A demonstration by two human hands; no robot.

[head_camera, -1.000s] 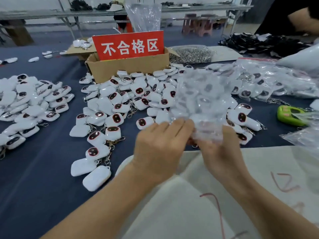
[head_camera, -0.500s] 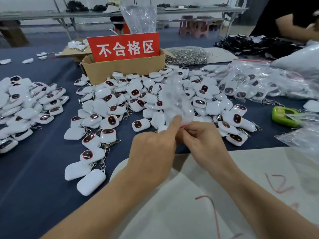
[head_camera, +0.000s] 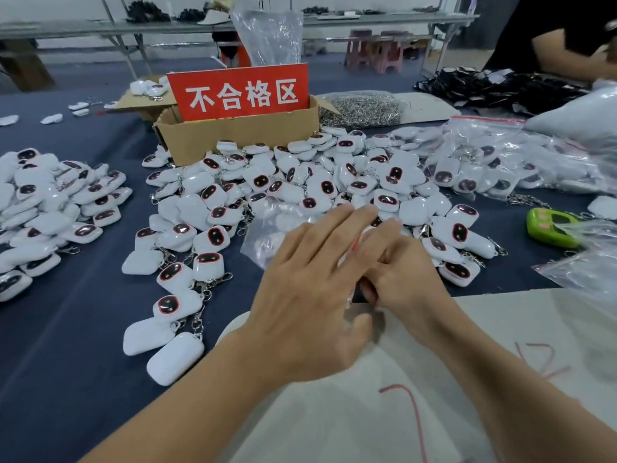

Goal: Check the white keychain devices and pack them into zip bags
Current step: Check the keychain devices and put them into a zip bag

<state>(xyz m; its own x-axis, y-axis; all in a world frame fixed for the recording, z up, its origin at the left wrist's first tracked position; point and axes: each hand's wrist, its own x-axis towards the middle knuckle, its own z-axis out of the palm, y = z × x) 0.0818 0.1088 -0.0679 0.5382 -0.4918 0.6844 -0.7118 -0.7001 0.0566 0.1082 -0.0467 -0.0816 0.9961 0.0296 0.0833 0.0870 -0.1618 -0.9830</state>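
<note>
The left hand (head_camera: 314, 295) lies flat with straight, spread fingers over a small clear plastic zip bag (head_camera: 267, 232), which rests on the near edge of the middle heap of white rounded-square keychain devices with dark oval faces (head_camera: 300, 185). The right hand (head_camera: 404, 272) sits just beside it and partly under it, fingers curled. It seems to pinch the bag's red-striped mouth, though the left hand covers most of the contact. Both hands hover above the line where the dark blue tablecloth (head_camera: 66, 329) meets a white sheet with red pen marks (head_camera: 417, 406).

A second heap of the same white devices (head_camera: 50, 202) lies well apart at the left. Behind the middle heap stands an open brown cardboard box (head_camera: 240, 138), with a red sign with white characters (head_camera: 238, 91) propped in it. A pile of silvery metal rings (head_camera: 360, 110) lies just right of the box.

On the right, clear zip bags already filled with devices (head_camera: 484, 165) are heaped together. Nearer, a bright green plastic gadget (head_camera: 551, 228) lies on the cloth, partly under another clear bag. A tangle of black items (head_camera: 484, 88) sits at the far right, beside another person's arm (head_camera: 567, 51).
</note>
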